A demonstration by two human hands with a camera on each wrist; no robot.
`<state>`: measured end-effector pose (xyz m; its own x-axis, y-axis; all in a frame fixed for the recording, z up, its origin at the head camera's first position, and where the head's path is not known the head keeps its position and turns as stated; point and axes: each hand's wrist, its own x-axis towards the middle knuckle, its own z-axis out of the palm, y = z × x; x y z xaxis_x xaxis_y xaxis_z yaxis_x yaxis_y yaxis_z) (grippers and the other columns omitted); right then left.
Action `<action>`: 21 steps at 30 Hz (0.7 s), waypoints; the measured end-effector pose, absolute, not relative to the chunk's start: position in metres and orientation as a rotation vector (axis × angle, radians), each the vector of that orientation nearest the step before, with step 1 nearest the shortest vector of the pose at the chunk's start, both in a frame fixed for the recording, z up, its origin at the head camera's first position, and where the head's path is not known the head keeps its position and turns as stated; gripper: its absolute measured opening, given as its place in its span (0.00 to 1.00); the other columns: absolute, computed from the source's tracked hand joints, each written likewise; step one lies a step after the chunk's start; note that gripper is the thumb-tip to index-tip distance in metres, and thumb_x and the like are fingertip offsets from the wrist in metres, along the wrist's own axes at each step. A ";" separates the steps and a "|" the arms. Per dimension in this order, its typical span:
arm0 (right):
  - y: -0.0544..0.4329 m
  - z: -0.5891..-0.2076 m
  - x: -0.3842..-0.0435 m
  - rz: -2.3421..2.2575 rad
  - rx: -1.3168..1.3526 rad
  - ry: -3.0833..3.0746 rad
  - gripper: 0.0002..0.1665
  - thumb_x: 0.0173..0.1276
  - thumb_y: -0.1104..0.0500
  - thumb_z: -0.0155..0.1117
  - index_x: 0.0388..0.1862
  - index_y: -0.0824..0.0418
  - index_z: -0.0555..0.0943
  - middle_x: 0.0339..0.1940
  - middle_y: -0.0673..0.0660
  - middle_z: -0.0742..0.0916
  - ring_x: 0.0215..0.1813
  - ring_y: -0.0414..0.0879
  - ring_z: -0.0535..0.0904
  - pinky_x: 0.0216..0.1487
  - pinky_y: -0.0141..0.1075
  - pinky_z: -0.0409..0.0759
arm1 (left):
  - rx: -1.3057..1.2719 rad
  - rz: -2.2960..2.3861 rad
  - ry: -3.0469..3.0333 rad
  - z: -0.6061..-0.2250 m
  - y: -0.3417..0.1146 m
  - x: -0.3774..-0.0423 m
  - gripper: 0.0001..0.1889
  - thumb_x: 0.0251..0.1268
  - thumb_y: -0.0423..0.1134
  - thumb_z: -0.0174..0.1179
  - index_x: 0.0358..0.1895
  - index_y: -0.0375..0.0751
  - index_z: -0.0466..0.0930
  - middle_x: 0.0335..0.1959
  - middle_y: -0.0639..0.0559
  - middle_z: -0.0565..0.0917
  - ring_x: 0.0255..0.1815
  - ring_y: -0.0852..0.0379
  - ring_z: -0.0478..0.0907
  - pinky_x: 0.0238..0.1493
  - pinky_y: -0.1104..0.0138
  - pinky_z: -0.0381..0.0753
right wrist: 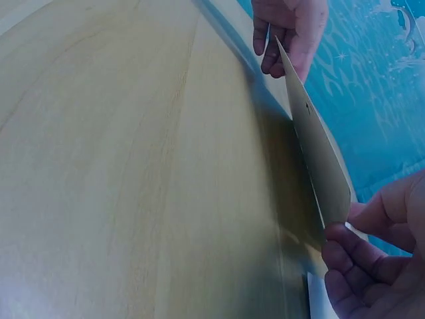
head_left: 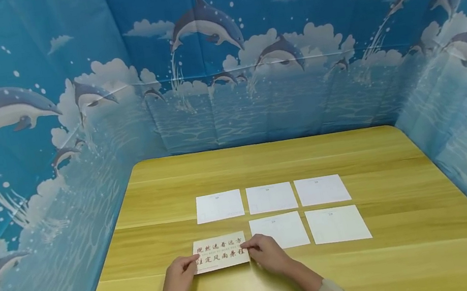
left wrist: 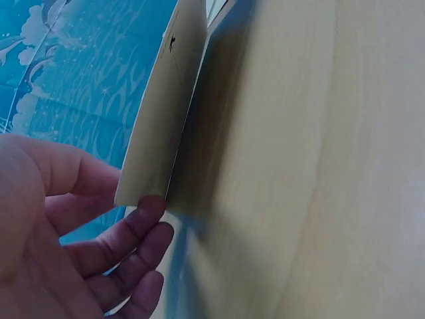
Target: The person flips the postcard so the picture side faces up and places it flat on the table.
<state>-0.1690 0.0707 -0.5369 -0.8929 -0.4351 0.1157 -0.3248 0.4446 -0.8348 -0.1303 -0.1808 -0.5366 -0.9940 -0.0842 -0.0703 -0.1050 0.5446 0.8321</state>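
A cream card [head_left: 219, 253] printed with two rows of reddish-brown Chinese characters is held up over the table, its printed face toward the head camera. My left hand [head_left: 179, 278] pinches its left edge between thumb and fingers, while my right hand [head_left: 270, 252] does the same at the right edge. In the left wrist view, the back of the card [left wrist: 163, 113] faces down with a small dark mark on it, and a shadow falls on the wood below. From the right wrist, the card [right wrist: 315, 146] stretches tilted between both hands.
Behind lies a row of three white cards [head_left: 219, 206], [head_left: 271, 198], [head_left: 322, 190]. Nearer, to the right of my hands, are two more cards [head_left: 282, 232], [head_left: 338, 225]. All rest on a yellow wooden table [head_left: 403, 271], with a blue dolphin-print curtain [head_left: 254, 106] around it.
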 end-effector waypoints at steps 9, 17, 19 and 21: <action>0.058 -0.536 -0.172 -1.482 -0.520 2.712 0.11 0.62 0.64 0.59 0.38 0.69 0.84 0.30 0.52 0.83 0.32 0.42 0.74 0.32 0.33 0.74 | -0.190 1.396 2.879 -0.538 -0.170 -0.141 0.11 0.62 0.33 0.55 0.43 0.35 0.84 0.39 0.45 0.80 0.34 0.55 0.73 0.30 0.65 0.72; 0.049 -0.538 -0.175 -1.412 -0.415 2.813 0.09 0.58 0.66 0.61 0.36 0.70 0.84 0.21 0.48 0.78 0.25 0.39 0.68 0.25 0.31 0.68 | -0.232 1.302 2.985 -0.544 -0.164 -0.147 0.10 0.60 0.34 0.56 0.41 0.38 0.85 0.28 0.51 0.76 0.25 0.57 0.65 0.25 0.67 0.65; 0.048 -0.539 -0.176 -1.393 -0.396 2.834 0.09 0.58 0.66 0.62 0.36 0.70 0.84 0.21 0.48 0.78 0.25 0.39 0.68 0.25 0.31 0.68 | -0.226 1.300 2.992 -0.545 -0.163 -0.148 0.10 0.59 0.33 0.57 0.41 0.37 0.85 0.27 0.50 0.75 0.23 0.57 0.63 0.23 0.67 0.64; 0.047 -0.539 -0.177 -1.376 -0.380 2.851 0.10 0.58 0.66 0.62 0.36 0.70 0.84 0.20 0.48 0.77 0.24 0.39 0.67 0.24 0.30 0.67 | -0.219 1.298 3.002 -0.545 -0.162 -0.149 0.10 0.59 0.33 0.57 0.41 0.37 0.85 0.26 0.50 0.75 0.21 0.57 0.61 0.22 0.67 0.62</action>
<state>-0.1768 0.0466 -0.5393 -0.9705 -0.1930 0.1446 -0.2333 0.5992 -0.7659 -0.1494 -0.1620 -0.5454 -0.9818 -0.1758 0.0719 -0.0680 0.6789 0.7311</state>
